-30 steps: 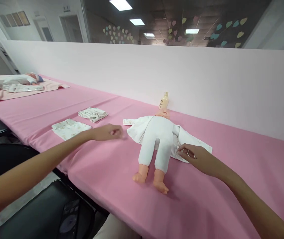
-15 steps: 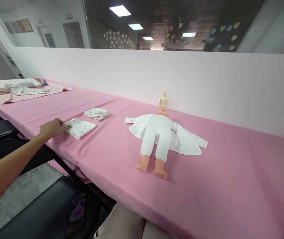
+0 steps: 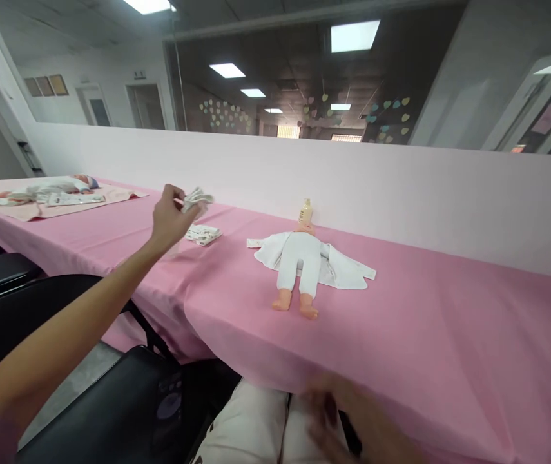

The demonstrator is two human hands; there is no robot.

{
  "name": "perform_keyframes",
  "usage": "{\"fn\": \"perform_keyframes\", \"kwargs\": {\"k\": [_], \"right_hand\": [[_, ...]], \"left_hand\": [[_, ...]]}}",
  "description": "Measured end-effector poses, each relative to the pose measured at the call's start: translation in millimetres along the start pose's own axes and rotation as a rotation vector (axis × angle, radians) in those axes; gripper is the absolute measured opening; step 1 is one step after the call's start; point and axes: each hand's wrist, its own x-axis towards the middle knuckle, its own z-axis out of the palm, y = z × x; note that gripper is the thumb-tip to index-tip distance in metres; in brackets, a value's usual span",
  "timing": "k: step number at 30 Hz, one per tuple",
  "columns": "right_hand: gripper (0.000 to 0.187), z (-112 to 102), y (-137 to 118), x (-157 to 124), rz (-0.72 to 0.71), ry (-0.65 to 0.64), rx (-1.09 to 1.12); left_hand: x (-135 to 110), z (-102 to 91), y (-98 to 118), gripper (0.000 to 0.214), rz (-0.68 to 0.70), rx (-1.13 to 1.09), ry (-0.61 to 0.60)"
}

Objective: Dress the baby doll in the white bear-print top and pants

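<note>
My left hand [image 3: 173,216] is raised above the pink-covered table, its fingers pinched on a small white printed cloth [image 3: 198,198]. Just beneath lies a second folded printed cloth [image 3: 204,234]. My right hand [image 3: 352,415], smeared by motion, hovers over my lap at the table's front edge; its fingers are too blurred to read. Between the hands and farther back, a baby doll [image 3: 299,251] in white leggings lies on its back, feet toward me. A white long-sleeved garment [image 3: 345,269] is spread open under it. Behind its head stands a cream bottle [image 3: 305,211].
Another dressed doll [image 3: 55,187] rests on a peach blanket [image 3: 28,214] at the table's far left. Black chairs [image 3: 106,412] stand along the front edge. A white wall [image 3: 449,200] with a window above runs behind the table [image 3: 425,335].
My left hand has lifted the nearer cloth off the table, moving up and to the right. My right hand has come into view at the bottom. The camera view has tilted upward.
</note>
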Motion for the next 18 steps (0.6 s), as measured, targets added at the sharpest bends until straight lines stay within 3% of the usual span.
{"fn": "perform_keyframes", "kwargs": {"k": [3, 6, 8, 10, 13, 15, 18], "right_hand": [[0.032, -26, -27, 37, -0.108, 0.295, -0.011], [0.054, -49, -45, 78, -0.170, 0.521, 0.037], [0.065, -62, -51, 97, -0.201, 0.602, 0.132], [0.053, -73, -53, 102, -0.244, 0.642, 0.206], [0.025, -82, -55, 87, -0.277, 0.749, 0.167], [0.017, -84, -55, 73, -0.286, 0.824, 0.113], [0.018, -83, -53, 61, -0.277, 0.823, 0.132]], "left_hand": [[-26, 7.0, 74, 0.026, 0.147, -0.112, -0.002], [-70, 14.7, 131, 0.014, 0.238, -0.245, -0.182], [-104, 19.9, 156, 0.012, 0.285, -0.357, -0.292], [-134, 24.5, 170, 0.011, 0.330, -0.491, -0.393], [-162, 28.1, 176, 0.014, 0.397, -0.661, -0.457], [-169, 28.5, 175, 0.022, 0.461, -0.770, -0.524], [-166, 28.7, 174, 0.036, 0.531, -0.966, -0.742]]}}
